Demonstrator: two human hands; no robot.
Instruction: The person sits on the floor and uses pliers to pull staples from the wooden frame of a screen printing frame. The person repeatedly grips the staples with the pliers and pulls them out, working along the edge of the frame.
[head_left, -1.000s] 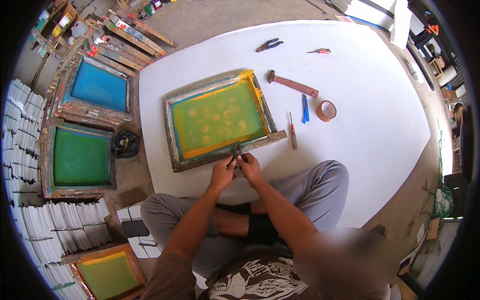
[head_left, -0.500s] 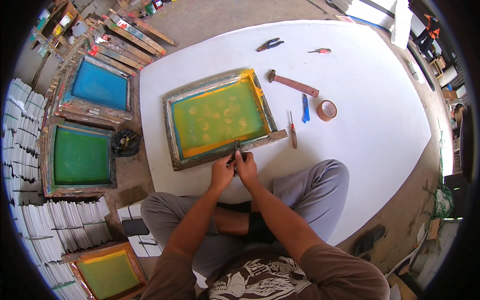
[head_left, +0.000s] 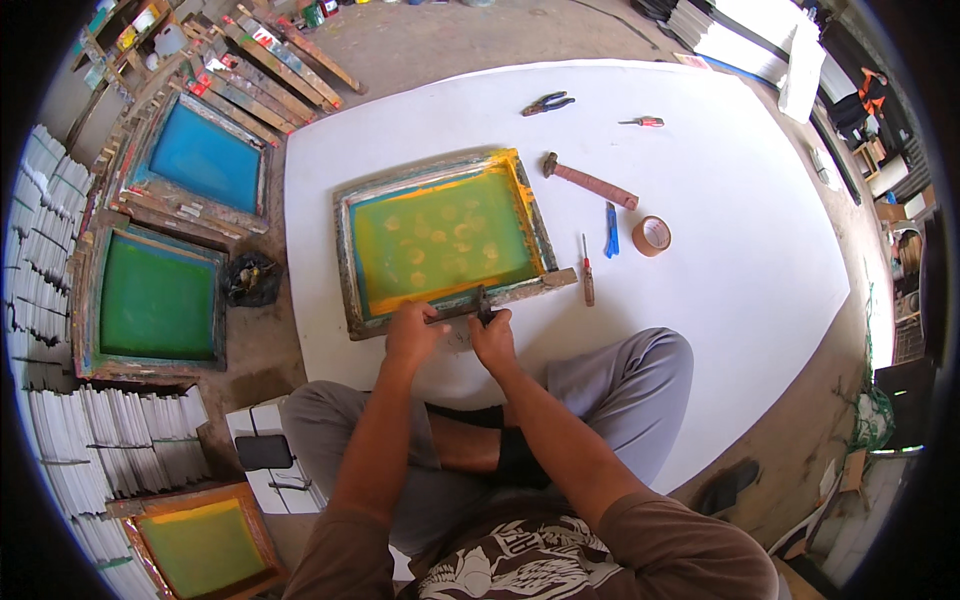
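Note:
A wooden screen printing frame (head_left: 343, 262) with yellow-green mesh lies on the white board before me. My left hand (head_left: 408, 338) is at its near edge, with its fingers over the wooden bar and its thumb apart on the near side. Just right of it, my right hand (head_left: 493, 338) is closed around a small dark metal tool (head_left: 485, 302). The tool's upper end touches the near bar; its exact kind is unclear, as my fingers cover part of it. A loose strip of wood (head_left: 545, 283) lies along the bar's right end.
Right of the frame are a hammer (head_left: 592, 184), a blue cutter (head_left: 611, 232), brown tape (head_left: 652, 235) and a screwdriver (head_left: 588, 272). Pliers (head_left: 548, 103) and another screwdriver (head_left: 645, 121) lie farther off. Blue (head_left: 203, 157) and green (head_left: 158, 297) screens stand left, near paper stacks (head_left: 115, 440).
My left hand has come off the dark tool and moved left to the frame's near edge. My right hand keeps the tool at the bar. The whole view has shifted slightly.

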